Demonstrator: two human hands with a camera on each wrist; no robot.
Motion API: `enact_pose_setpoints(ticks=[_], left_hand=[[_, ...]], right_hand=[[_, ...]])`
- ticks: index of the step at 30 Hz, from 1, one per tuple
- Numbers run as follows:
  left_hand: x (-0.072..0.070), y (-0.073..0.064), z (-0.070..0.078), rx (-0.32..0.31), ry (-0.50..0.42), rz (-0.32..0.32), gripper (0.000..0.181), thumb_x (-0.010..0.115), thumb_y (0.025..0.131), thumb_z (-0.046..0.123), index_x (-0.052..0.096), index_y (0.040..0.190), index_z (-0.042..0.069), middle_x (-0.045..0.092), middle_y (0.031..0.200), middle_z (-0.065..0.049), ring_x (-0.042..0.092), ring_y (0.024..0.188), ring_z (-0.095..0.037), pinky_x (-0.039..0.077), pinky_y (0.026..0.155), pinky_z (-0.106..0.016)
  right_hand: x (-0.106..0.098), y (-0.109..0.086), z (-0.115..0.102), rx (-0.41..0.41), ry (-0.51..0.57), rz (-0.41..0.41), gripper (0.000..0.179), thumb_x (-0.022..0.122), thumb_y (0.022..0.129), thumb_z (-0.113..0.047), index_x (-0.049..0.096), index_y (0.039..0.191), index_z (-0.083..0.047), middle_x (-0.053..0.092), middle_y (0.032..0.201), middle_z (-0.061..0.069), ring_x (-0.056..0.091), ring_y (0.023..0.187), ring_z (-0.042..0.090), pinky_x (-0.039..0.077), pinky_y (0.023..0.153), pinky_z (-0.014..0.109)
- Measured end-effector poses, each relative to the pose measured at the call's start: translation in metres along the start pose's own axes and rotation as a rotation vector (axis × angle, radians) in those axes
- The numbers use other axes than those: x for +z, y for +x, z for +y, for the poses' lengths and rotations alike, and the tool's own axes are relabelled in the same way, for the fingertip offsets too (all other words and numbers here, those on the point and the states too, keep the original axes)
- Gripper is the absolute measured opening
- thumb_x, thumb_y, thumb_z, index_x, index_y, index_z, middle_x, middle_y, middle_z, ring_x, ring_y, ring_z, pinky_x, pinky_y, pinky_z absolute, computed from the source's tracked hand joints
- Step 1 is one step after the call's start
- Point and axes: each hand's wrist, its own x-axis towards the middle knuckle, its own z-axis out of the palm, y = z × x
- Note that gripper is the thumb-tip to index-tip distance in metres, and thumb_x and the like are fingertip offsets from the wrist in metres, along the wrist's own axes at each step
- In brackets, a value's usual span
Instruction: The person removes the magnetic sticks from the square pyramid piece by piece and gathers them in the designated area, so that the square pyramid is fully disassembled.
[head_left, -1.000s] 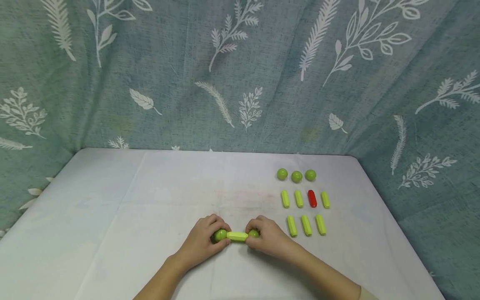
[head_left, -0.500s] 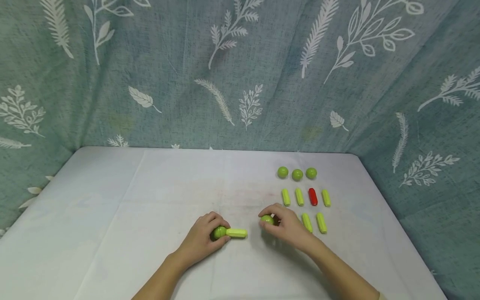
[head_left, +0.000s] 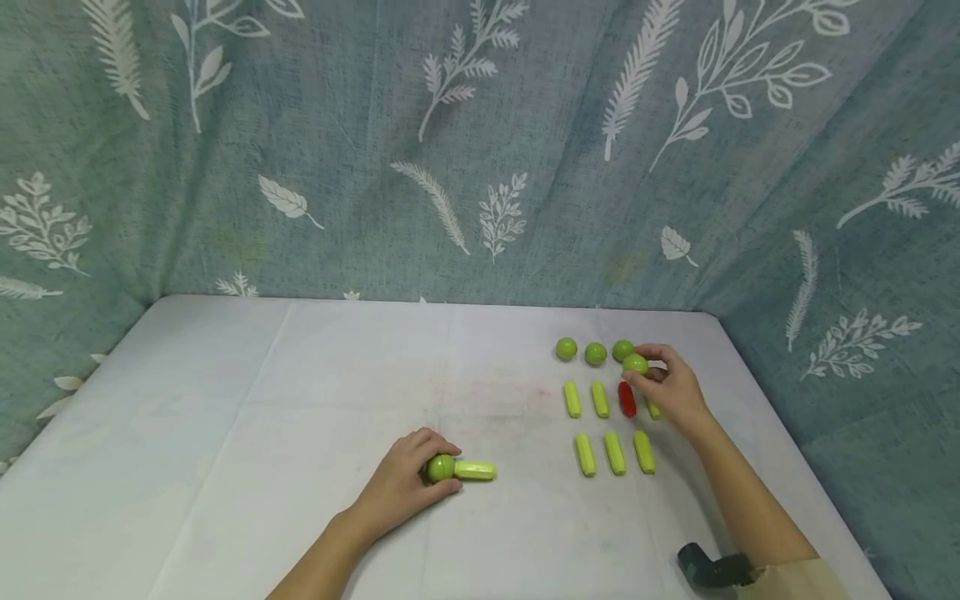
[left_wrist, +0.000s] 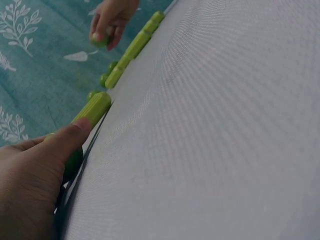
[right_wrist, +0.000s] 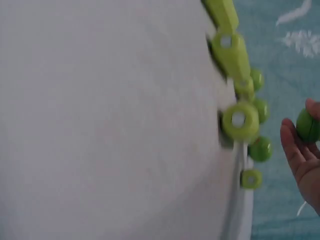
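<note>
My left hand (head_left: 405, 477) grips a green ball (head_left: 441, 467) on the table near the front middle. A ribbed yellow-green stick (head_left: 476, 471) lies end-on to that ball, pointing right; in the left wrist view the thumb reaches to this stick (left_wrist: 95, 109). At the right, my right hand (head_left: 675, 387) pinches another green ball (head_left: 635, 364) between thumb and fingers. In the right wrist view this ball (right_wrist: 308, 126) is held clear of the table. Beneath the hand, a red stick (head_left: 627, 399) shows, and one yellow-green stick (head_left: 653, 407) is partly covered.
Three green balls (head_left: 596, 353) stand in a row at the back right. Several yellow-green sticks (head_left: 615, 453) lie in two rows in front of them. A black angled object (head_left: 712, 568) sits by the right sleeve. Patterned curtain (head_left: 337, 167) hangs behind the white table (head_left: 315, 375).
My right hand has drawn the green ball off the stick's right end and carried it right and back, toward the row of balls. My left hand has stayed in place, holding its ball.
</note>
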Motion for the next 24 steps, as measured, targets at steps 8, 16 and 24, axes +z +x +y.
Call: enact_pose_setpoints(ticks=[8,16,24], left_hand=[[-0.001,-0.001,0.001,-0.007,-0.012,0.000,0.036,0.082,0.072,0.029,0.064,0.102,0.018,0.057,0.100,0.012,0.052,0.090,-0.006,0.045,0.079,-0.032],[0.001,-0.004,0.002,-0.008,-0.026,-0.011,0.038,0.082,0.071,0.032,0.064,0.103,0.018,0.056,0.101,0.013,0.051,0.090,-0.003,0.046,0.079,-0.030],[-0.002,-0.003,0.001,-0.025,-0.008,-0.015,0.041,0.082,0.071,0.032,0.065,0.106,0.018,0.057,0.103,0.012,0.053,0.094,-0.006,0.047,0.081,-0.032]], right_hand=[[-0.019,0.032,0.038,0.110,-0.100,0.113,0.053,0.061,0.093,-0.031,0.046,0.137,-0.004,0.046,0.132,0.020,0.050,0.114,0.032,0.045,0.082,0.021],[-0.018,0.046,0.063,0.210,-0.019,0.190,0.049,0.062,0.092,-0.019,0.045,0.133,0.000,0.047,0.135,0.019,0.047,0.123,0.030,0.042,0.101,0.038],[-0.015,0.051,0.070,0.167,0.018,0.188,0.057,0.067,0.089,-0.024,0.044,0.136,0.000,0.048,0.136,0.020,0.044,0.126,0.032,0.035,0.107,0.043]])
